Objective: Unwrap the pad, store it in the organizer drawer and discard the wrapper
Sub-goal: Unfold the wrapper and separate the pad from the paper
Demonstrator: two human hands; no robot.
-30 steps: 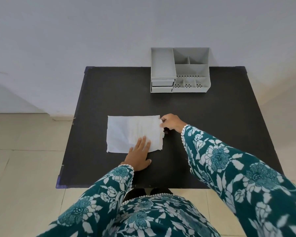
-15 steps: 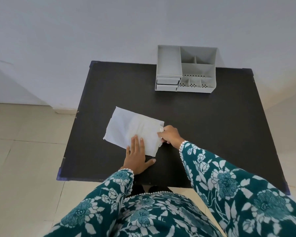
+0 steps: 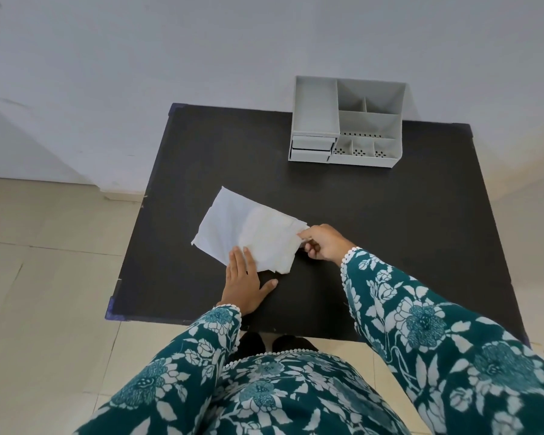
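So my white wrapper (image 3: 225, 226) is spread open on the black table (image 3: 390, 230), sitting at a slant toward the table's left edge and well in front of the grey organizer (image 3: 346, 122). The pad (image 3: 269, 243) lies on the wrapper's right half, slightly creamier in colour. My left hand (image 3: 244, 285) is flat, fingers together and stretched out, palm down on the table with the fingertips pressing the wrapper's near edge, not gripping anything. Just right of the pad, my right hand (image 3: 322, 243) has thumb and fingers pinched shut on the pad's right end. The organizer stands at the table's far edge against the wall, both little drawers (image 3: 311, 149) on its left side closed.
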